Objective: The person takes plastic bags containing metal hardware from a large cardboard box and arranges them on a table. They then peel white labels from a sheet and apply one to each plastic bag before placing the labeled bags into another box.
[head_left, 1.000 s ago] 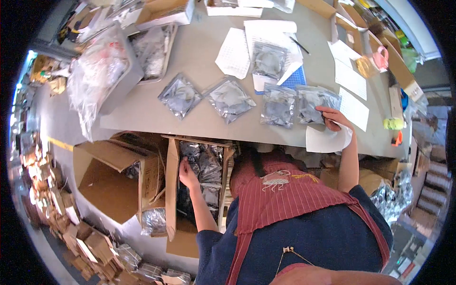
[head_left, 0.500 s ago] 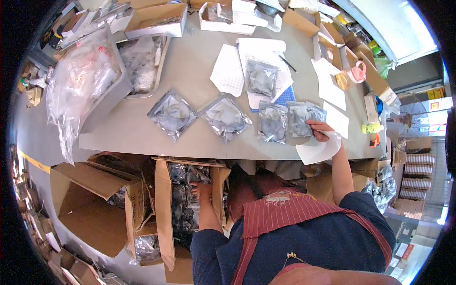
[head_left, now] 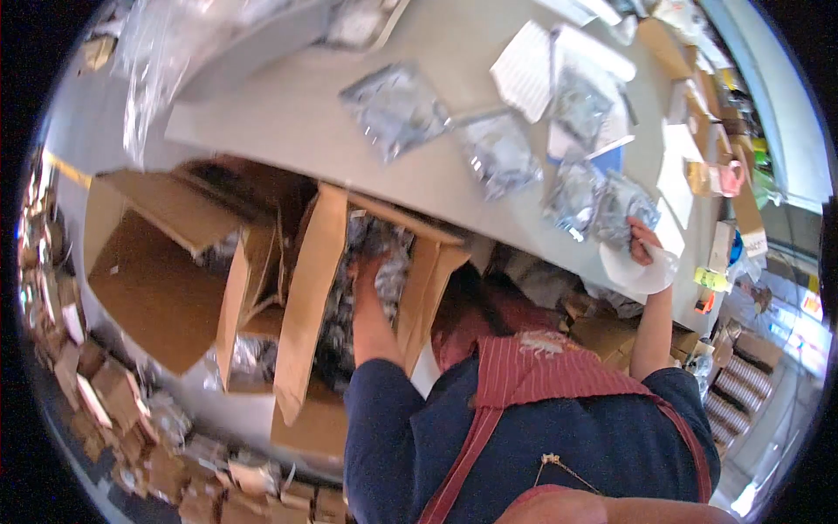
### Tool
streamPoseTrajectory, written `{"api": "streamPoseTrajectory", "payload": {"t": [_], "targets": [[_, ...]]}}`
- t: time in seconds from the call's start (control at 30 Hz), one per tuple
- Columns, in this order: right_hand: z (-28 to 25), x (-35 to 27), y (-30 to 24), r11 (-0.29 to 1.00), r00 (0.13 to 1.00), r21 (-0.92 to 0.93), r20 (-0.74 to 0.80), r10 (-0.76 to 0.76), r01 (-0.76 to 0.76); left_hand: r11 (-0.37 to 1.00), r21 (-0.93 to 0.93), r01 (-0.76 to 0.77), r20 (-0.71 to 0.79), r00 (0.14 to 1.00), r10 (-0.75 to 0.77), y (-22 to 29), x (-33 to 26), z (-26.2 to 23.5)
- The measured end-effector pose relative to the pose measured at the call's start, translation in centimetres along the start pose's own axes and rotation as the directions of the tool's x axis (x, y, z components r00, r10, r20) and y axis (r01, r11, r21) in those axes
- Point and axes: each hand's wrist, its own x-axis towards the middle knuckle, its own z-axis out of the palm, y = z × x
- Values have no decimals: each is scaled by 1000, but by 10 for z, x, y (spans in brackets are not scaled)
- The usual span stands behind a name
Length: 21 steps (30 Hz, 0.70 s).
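My left hand (head_left: pixel 370 265) is down inside an open cardboard box (head_left: pixel 307 301) below the table edge, among silvery plastic bags (head_left: pixel 339 336). Its fingertips are partly hidden there and blurred, so whether it grips a bag cannot be told. At the table's front edge, my right hand (head_left: pixel 643 241) is closed, its bent fingers against the near corner of a flat silvery zip bag (head_left: pixel 621 208). A curled white paper (head_left: pixel 635 271) is caught at this hand and covers part of the wrist. Beside that bag lies another silvery zip bag (head_left: pixel 576 194).
Two more silvery bags (head_left: pixel 394 109) (head_left: pixel 499 155) lie on the grey table (head_left: pixel 262 118). A further bag (head_left: pixel 582 100) rests on white papers (head_left: pixel 524 74). Another open carton (head_left: pixel 157 288) stands left of my box. Small boxes and a pink-lidded jug (head_left: pixel 730 178) line the right side.
The view has swung down and tilted, so the table sits higher and slanted. My left hand reaches in the box as before; my right hand stays by the same bag and white paper.
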Motion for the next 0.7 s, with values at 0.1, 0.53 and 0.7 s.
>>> {"api": "streamPoseTrajectory", "payload": {"t": [0.1, 0.53, 0.7], "targets": [[-31, 14, 3, 999, 992, 45, 121, 19, -25, 902, -220, 372, -61, 917, -393, 9, -28, -29], [-17, 12, 8, 997, 969, 73, 242, -53, 36, 989, -113, -98, -38, 995, 94, -18, -63, -15], [-7, 20, 8, 999, 976, 29, 217, -19, 13, 984, -130, -123, -61, 991, 116, -26, -86, -13]]}}
